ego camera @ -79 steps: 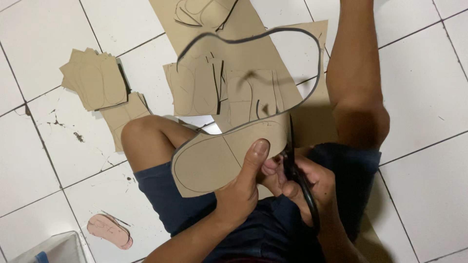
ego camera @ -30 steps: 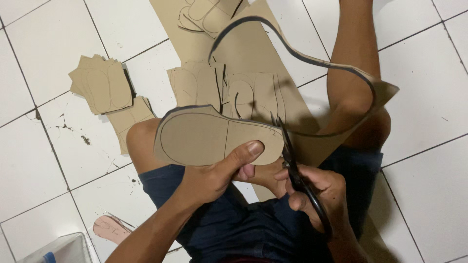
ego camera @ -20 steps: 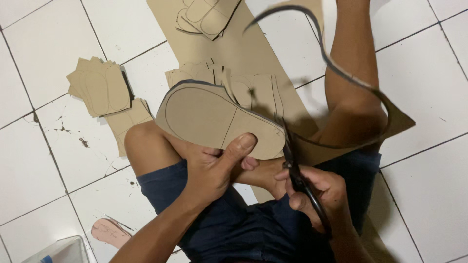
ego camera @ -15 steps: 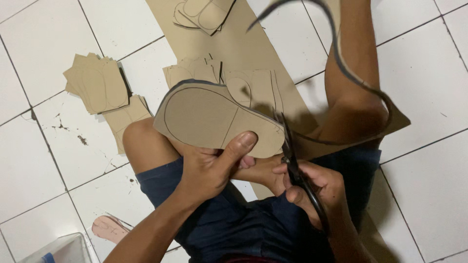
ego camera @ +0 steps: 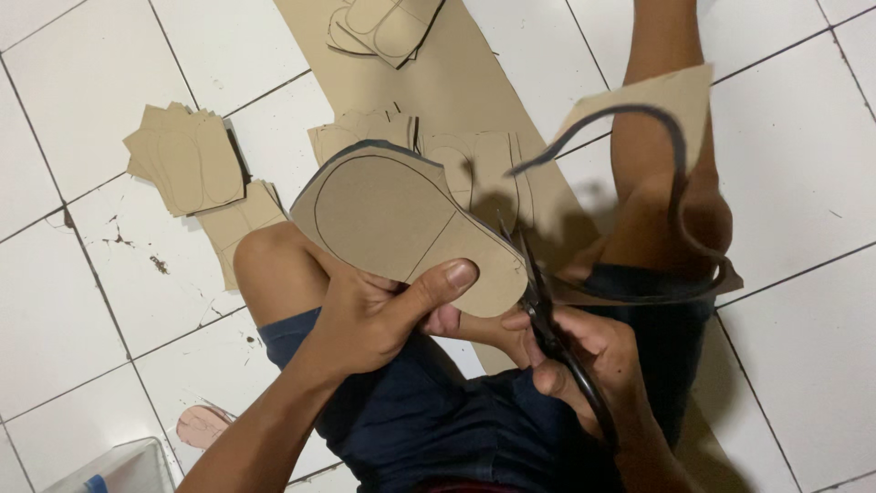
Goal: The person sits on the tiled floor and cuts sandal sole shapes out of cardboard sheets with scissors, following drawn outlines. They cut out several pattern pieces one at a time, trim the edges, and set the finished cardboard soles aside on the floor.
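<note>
My left hand (ego camera: 379, 310) grips a brown sole-shaped cutout (ego camera: 392, 215) with a pencilled outline, thumb pressed on its near end. My right hand (ego camera: 593, 365) holds black scissors (ego camera: 543, 306), whose blades meet the cutout's right edge. A curled offcut strip with a dark edge (ego camera: 675, 192) hangs off to the right over my right knee. I sit on the floor with bare knees and dark shorts.
A long brown sheet (ego camera: 456, 82) lies on the white tiled floor, with more cut sole pieces (ego camera: 383, 27) at its far end. A stack of cut pieces (ego camera: 187, 164) sits to the left. A pale container corner (ego camera: 119, 470) shows at bottom left.
The cutout has turned in my left hand while the scissors cut around its edge. The trimmed strip has swung from above the piece over to the right.
</note>
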A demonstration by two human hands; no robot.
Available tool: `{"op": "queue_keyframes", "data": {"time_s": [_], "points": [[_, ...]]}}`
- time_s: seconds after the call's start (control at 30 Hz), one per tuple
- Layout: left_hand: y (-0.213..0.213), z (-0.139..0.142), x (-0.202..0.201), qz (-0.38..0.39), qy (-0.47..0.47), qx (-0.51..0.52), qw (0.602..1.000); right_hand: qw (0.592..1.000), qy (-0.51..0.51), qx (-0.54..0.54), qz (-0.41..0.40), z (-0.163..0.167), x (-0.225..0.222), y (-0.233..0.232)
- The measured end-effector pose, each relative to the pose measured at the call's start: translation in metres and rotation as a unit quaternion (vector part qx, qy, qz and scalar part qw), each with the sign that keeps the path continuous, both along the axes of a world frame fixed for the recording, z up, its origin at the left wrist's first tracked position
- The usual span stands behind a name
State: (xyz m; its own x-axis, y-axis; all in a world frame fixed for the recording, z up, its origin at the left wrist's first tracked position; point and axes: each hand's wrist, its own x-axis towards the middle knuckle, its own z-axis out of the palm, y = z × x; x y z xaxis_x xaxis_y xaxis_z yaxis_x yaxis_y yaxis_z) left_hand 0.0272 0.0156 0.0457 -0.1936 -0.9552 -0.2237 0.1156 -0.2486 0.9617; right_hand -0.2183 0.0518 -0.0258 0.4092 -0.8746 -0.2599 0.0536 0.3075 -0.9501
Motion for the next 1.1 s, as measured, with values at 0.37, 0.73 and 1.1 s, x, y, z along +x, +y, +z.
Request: {"op": "queue_keyframes", "data": {"time_s": [0.37,0.73,1.1], "points": [[-0.016,0.008,0.015,-0.058,-0.001,0.028,0.998,1.000,-0.012,0.023,0.007,-0.015,-0.004,0.005],[-0.012,-0.003,0.021,-0.027,-0.066,-0.066,0.995,0.989,0.106,-0.097,0.034,-0.008,-0.001,0.001],[-0.007,0.009,0.014,-0.016,-0.010,0.031,0.999,0.998,0.059,-0.027,-0.016,-0.016,0.005,0.017]]}}
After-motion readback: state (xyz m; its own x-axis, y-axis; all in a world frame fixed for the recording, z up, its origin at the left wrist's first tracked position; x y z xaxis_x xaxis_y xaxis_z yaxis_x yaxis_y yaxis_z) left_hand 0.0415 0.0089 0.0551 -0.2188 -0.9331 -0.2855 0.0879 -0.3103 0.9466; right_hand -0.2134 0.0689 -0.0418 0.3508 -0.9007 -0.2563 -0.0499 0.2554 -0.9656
